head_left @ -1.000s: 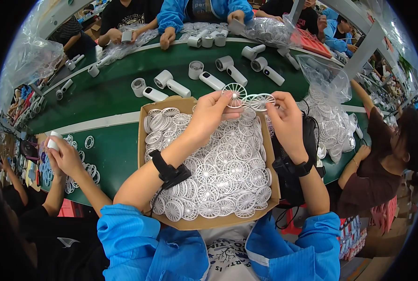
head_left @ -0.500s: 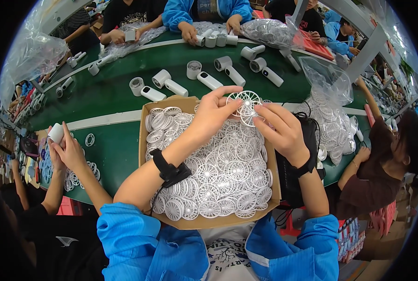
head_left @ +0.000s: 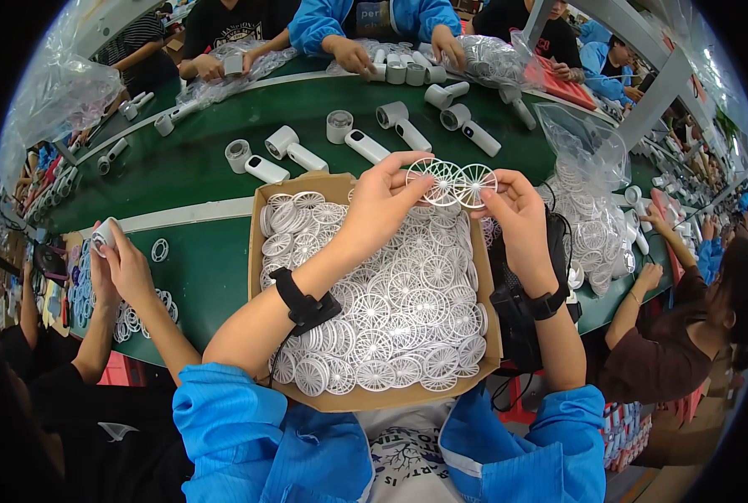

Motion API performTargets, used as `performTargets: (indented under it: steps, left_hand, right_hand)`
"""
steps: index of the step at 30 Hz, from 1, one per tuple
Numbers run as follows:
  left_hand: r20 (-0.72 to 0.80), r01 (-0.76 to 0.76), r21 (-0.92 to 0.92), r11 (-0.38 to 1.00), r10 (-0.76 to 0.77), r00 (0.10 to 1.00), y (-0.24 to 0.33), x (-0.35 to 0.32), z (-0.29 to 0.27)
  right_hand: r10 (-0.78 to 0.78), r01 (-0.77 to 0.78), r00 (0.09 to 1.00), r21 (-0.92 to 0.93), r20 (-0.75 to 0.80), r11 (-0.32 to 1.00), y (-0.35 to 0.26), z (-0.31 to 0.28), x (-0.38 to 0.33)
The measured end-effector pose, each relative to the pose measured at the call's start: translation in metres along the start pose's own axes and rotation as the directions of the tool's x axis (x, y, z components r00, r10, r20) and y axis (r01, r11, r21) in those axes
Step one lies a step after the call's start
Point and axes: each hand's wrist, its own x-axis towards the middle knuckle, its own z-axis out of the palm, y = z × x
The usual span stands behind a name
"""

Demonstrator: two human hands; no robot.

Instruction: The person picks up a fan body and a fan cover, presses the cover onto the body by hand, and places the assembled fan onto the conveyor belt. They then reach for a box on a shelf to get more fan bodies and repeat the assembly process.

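Both forearms were brought up from the lower edge, sleeves in blue pushed back to around the elbows, bare skin from there up. A black strap was worn on each wrist. The left hand was reached furthest forward, wrist bent a little, thumb and forefinger pinched together at the tips with the other fingers curled loosely behind them. The right hand was held up just beside it, palm turned inward, thumb and first fingers closed in a pinch too, remaining fingers tucked below. The two sets of fingertips were kept close, nearly level, a small gap left between them.
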Motion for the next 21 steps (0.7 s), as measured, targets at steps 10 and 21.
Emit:
performTargets:
  steps: [10,21]
  left_hand:
    - [0.021,0.035,-0.025,0.999,-0.034,0.999,-0.005,0.002,0.01]
    - [0.08,0.034,-0.022,0.999,-0.032,0.996,-0.009,0.003,0.024]
  right_hand:
    - [0.024,-0.025,1.0,0.022,0.012,0.999,0.004,-0.01,0.001]
    - [0.081,-0.083,0.994,0.021,0.072,0.996,0.002,-0.015,0.002]
